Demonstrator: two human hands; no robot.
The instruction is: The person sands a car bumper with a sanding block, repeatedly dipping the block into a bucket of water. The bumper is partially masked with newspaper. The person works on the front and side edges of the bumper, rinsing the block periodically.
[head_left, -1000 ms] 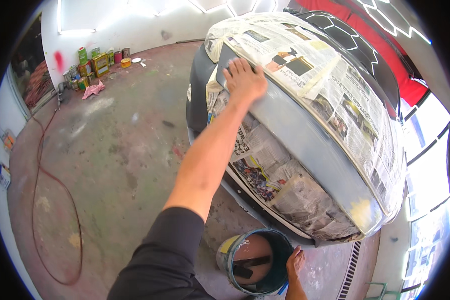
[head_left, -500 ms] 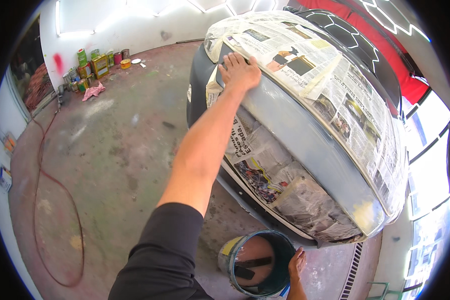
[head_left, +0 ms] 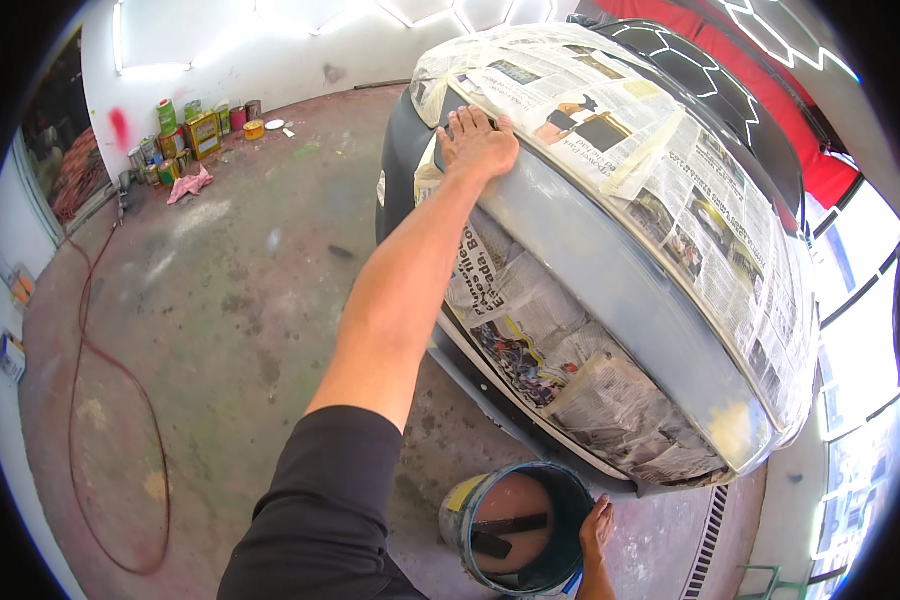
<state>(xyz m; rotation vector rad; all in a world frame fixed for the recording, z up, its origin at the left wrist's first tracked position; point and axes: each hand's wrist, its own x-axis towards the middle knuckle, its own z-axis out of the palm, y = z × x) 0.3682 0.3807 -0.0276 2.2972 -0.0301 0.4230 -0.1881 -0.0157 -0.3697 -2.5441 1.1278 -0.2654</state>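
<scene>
My left hand (head_left: pixel 478 145) lies flat, fingers spread a little, on the far left end of a smooth grey car panel (head_left: pixel 615 270). No tool shows in it, though what lies under the palm is hidden. The panel has dull sanding marks and a yellowish patch (head_left: pixel 734 428) at its near right end. Low on the right, my right hand (head_left: pixel 597 528) hangs beside a dark bucket (head_left: pixel 456 522), its fingers extended and nothing visible in them. Murky pinkish-brown water (head_left: pixel 515 495) fills part of the bucket, with two dark flat pieces (head_left: pixel 492 545) in it.
Taped newspaper (head_left: pixel 690 205) covers the car above the panel, and more newspaper (head_left: pixel 620 410) hangs below it. A red hose (head_left: pixel 120 352) loops over the stained floor at left. Paint cans (head_left: pixel 204 134) and a pink rag (head_left: pixel 190 185) sit by the far wall. A floor drain grate (head_left: pixel 705 540) lies at right.
My view has shifted very slightly. Both hands keep nearly the same places, the left on the panel and the right beside the bucket.
</scene>
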